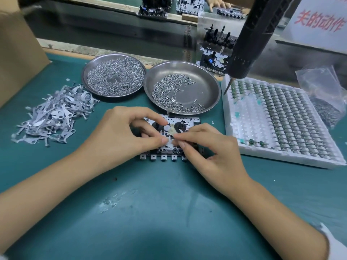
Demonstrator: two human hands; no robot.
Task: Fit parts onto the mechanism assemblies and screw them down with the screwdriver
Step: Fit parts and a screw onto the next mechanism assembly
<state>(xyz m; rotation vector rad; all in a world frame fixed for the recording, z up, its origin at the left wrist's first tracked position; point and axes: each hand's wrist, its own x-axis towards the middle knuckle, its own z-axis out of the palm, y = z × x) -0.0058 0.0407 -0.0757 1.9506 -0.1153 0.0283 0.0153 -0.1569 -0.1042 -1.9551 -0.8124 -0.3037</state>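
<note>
Mechanism assembly [170,136] lies flat on the green counter [150,212], just below centre of view, directly at 6 o'clock of the nearer steel dish [206,87], which holds loose screws [169,91]. Left hand [120,136] rests on the assembly's left portion, fingers curled, thumb and forefinger closing on a small pale part at its middle. Right hand [208,147] covers the lower right portion; its grip is a fingertip pinch on the same spot, though what it holds is too small to identify. A second steel dish [88,72] at 10 o'clock of the assembly holds a denser load of screws. Pile of flat metal stampings [54,113] lies at 9 o'clock. White foam tray [281,158] of small components sits at 3 o'clock. Screwdriver [251,40] hangs above the tray's far left corner, bit pointing down, untouched by either hand.
</note>
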